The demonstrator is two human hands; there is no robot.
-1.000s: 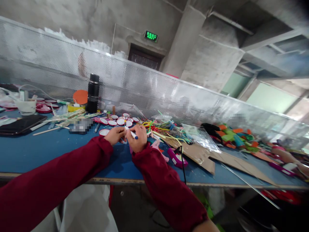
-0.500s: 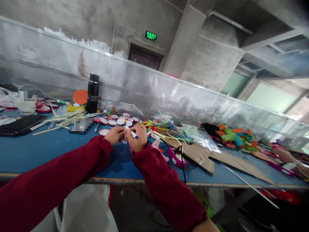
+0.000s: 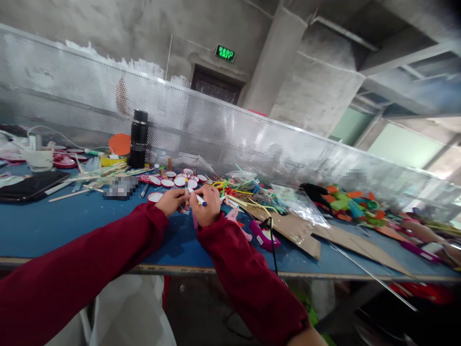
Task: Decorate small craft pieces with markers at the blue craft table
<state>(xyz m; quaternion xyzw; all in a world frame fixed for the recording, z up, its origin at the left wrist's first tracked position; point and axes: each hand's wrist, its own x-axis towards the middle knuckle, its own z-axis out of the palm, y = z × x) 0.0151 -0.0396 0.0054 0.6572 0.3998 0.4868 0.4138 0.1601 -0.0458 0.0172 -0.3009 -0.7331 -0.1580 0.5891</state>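
The right hand (image 3: 206, 206) pinches a white marker (image 3: 199, 198), blue end toward four o'clock. It's shifted slightly — baring more of the small stick (image 3: 186, 185) the left hand (image 3: 172, 201) grips.

We face a grey concrete wall (image 3: 144, 29) behind a perforated metal partition (image 3: 216, 127) that runs along our blue-topped table (image 3: 82, 221). A green exit sign (image 3: 225, 53) glows above a dark doorway (image 3: 215, 89); to the right we see a pillar (image 3: 270, 67) and pale green panels (image 3: 401, 146).
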